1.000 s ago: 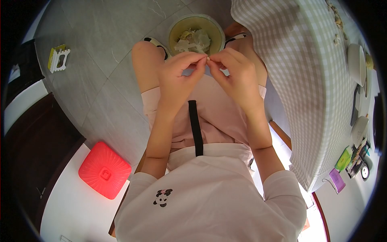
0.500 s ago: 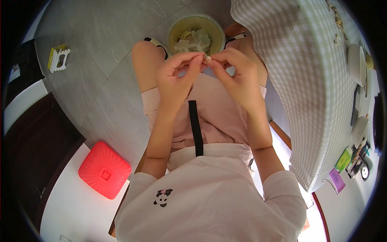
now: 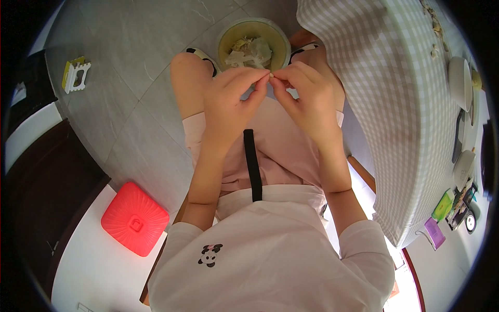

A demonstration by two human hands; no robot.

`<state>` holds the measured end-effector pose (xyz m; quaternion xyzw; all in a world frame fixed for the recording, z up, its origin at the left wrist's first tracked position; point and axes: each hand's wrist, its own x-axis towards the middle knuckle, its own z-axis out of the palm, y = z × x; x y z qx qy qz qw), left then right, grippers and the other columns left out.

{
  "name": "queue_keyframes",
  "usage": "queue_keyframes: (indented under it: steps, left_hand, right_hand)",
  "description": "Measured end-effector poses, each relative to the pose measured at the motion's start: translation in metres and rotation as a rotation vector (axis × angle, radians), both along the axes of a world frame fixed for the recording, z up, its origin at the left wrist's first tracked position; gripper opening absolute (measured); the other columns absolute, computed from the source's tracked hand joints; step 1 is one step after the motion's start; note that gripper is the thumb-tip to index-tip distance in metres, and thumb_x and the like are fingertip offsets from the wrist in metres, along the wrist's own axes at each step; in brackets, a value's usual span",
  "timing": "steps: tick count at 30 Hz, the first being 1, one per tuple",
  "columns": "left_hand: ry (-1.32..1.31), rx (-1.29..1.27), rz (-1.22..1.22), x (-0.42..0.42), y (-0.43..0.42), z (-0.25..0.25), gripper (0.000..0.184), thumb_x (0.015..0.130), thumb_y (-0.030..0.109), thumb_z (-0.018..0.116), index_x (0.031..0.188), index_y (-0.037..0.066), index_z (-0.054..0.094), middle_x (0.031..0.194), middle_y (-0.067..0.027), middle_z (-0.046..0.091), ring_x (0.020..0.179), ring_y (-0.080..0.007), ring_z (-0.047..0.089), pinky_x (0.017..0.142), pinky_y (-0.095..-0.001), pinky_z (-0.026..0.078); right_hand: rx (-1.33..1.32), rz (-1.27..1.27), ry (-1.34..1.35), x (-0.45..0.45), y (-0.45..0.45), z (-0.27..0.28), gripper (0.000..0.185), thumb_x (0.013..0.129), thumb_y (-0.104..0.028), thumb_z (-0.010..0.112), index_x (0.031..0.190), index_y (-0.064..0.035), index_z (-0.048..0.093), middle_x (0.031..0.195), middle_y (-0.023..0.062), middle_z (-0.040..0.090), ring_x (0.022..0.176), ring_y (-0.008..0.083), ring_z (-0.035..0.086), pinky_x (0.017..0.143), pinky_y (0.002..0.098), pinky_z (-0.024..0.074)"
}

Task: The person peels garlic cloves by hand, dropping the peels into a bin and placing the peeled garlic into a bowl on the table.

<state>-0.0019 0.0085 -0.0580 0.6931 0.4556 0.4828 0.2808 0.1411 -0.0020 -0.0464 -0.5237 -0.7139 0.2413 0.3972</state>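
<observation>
Between my fingertips sits a small pale piece, mostly covered by the fingers and too small to identify. My left hand is closed in a pinch at one side of it. Opposite, my right hand pinches the piece between thumb and forefinger, and the tips of both hands meet. Just beyond the hands, on the floor between my feet, stands a round yellowish bin with crumpled clear plastic and pale scraps inside.
A checked cloth covers the table on the right, with a white bowl, a green packet and scraps near its far side. At left are a red lidded box and a yellow-and-white object on the floor.
Half a second ago the fingertips were slightly apart, with the pale piece showing in my right hand. Now the tips of both hands have come together around it.
</observation>
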Motion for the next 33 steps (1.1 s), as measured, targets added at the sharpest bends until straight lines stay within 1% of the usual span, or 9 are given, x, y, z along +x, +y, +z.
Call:
queue_keyframes:
  steps: [6,13,15,19,21,24,27,31,33]
  left_hand:
    - [0.115,0.119,0.069,0.000,0.000,-0.002,0.015,0.060,-0.001,0.065,0.072,0.005,0.059,0.067,-0.0045,0.058,0.056,-0.0184,0.055,0.048,-0.0252,0.043]
    - [0.041,0.042,0.082,0.002,-0.001,-0.001,0.013,0.061,-0.001,0.064,0.072,0.005,0.059,0.066,-0.0052,0.058,0.057,-0.0175,0.057,0.050,-0.0244,0.044]
    - [-0.099,-0.071,0.064,0.003,-0.002,0.000,0.012,0.064,0.000,0.064,0.073,0.003,0.058,0.066,-0.0057,0.059,0.059,-0.0153,0.057,0.053,-0.0232,0.045]
    - [-0.168,-0.164,0.048,0.003,-0.004,0.004,0.008,0.068,-0.001,0.062,0.074,0.001,0.057,0.070,-0.0056,0.059,0.063,-0.0127,0.058,0.057,-0.0219,0.046]
    - [-0.489,-0.376,0.039,0.004,-0.006,0.002,0.008,0.071,-0.002,0.059,0.078,0.000,0.059,0.077,-0.0062,0.059,0.068,-0.0119,0.058,0.061,-0.0211,0.047]
    - [-0.534,-0.404,-0.050,0.000,-0.005,0.005,0.010,0.073,-0.004,0.058,0.082,-0.001,0.060,0.081,-0.0074,0.058,0.071,-0.0119,0.057,0.063,-0.0204,0.047]
    - [-0.458,-0.310,-0.091,-0.001,-0.004,0.005,0.012,0.072,-0.004,0.058,0.083,-0.001,0.061,0.081,-0.0080,0.058,0.071,-0.0120,0.057,0.062,-0.0202,0.047]
    - [-0.457,-0.315,-0.068,0.000,-0.003,0.008,0.010,0.071,-0.004,0.059,0.080,-0.001,0.061,0.079,-0.0070,0.059,0.069,-0.0117,0.057,0.061,-0.0202,0.046]
    - [-0.300,-0.225,-0.039,0.000,-0.003,0.010,0.009,0.070,-0.004,0.060,0.078,-0.001,0.061,0.075,-0.0066,0.059,0.067,-0.0114,0.057,0.059,-0.0203,0.046]
  right_hand:
    - [0.049,-0.027,-0.072,-0.003,-0.001,-0.003,0.009,0.065,-0.005,0.061,0.070,-0.0041,0.054,0.064,0.0058,0.050,0.057,0.0228,0.052,0.047,0.0315,0.0412]
    - [0.007,-0.024,0.012,-0.003,-0.001,-0.001,0.010,0.064,-0.004,0.062,0.071,-0.0026,0.055,0.064,0.0062,0.051,0.056,0.0217,0.052,0.047,0.0303,0.0415]
    - [0.007,-0.016,0.031,-0.004,0.000,0.002,0.010,0.064,-0.003,0.062,0.071,-0.0017,0.055,0.064,0.0067,0.052,0.056,0.0212,0.053,0.047,0.0298,0.0416]
    - [-0.076,0.000,0.203,-0.004,-0.001,0.005,0.008,0.068,-0.002,0.061,0.074,0.0011,0.056,0.065,0.0077,0.053,0.054,0.0175,0.053,0.047,0.0260,0.0416]
    - [-0.110,0.010,0.235,-0.004,-0.002,0.006,0.008,0.069,-0.001,0.061,0.075,0.0017,0.056,0.065,0.0079,0.053,0.053,0.0163,0.053,0.047,0.0249,0.0414]
    - [-0.115,0.005,0.253,-0.004,-0.001,0.008,0.007,0.069,-0.001,0.061,0.075,0.0016,0.056,0.065,0.0076,0.052,0.053,0.0153,0.052,0.047,0.0237,0.0407]
    - [-0.081,0.008,0.237,-0.003,-0.001,0.009,0.008,0.069,-0.001,0.061,0.075,0.0015,0.056,0.066,0.0080,0.053,0.053,0.0162,0.052,0.047,0.0242,0.0413]
    - [-0.012,0.005,0.126,-0.003,-0.001,0.007,0.009,0.067,-0.001,0.061,0.074,-0.0002,0.056,0.067,0.0075,0.053,0.054,0.0188,0.053,0.047,0.0262,0.0424]
    - [0.024,0.002,0.098,-0.002,-0.001,0.004,0.009,0.067,-0.002,0.062,0.073,-0.0010,0.056,0.067,0.0072,0.053,0.055,0.0201,0.053,0.046,0.0272,0.0427]
